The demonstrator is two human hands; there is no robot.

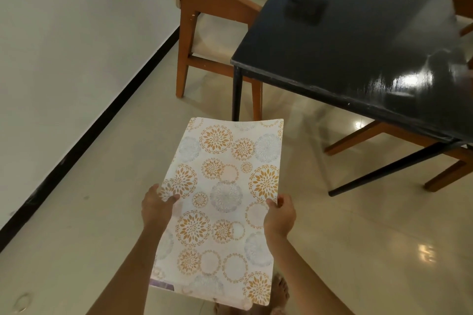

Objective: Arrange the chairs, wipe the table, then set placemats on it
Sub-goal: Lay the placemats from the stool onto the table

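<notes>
Placemats [222, 202] are what the person holds now, out in front of the body and above the tiled floor [358, 250], not yet over the table. It looks like one sheet or a thin stack, white with orange and grey round flowers; I cannot tell how many there are.

From large to small: the black table [358, 41] stands ahead and to the right, its glossy top shining under the lamp, with one small dark flat thing [305, 9] lying on it, too blurred to name. A wooden chair [204, 23] with a pale cushion sits at the far-left corner of the table, pushed in close, and the legs of another chair [399, 135] show under the near side.

The left hand [156, 206] pinches the left edge of the placemats, thumb on top. The right hand [280, 215] grips the right edge in the same way. Both hands are closed on them.

I judge that the chairs and the wiping are finished and the last step is in hand. The next move calls for a step toward the table, then to raise the placemats over its edge and lay one flat in front of a chair, square to the side.
</notes>
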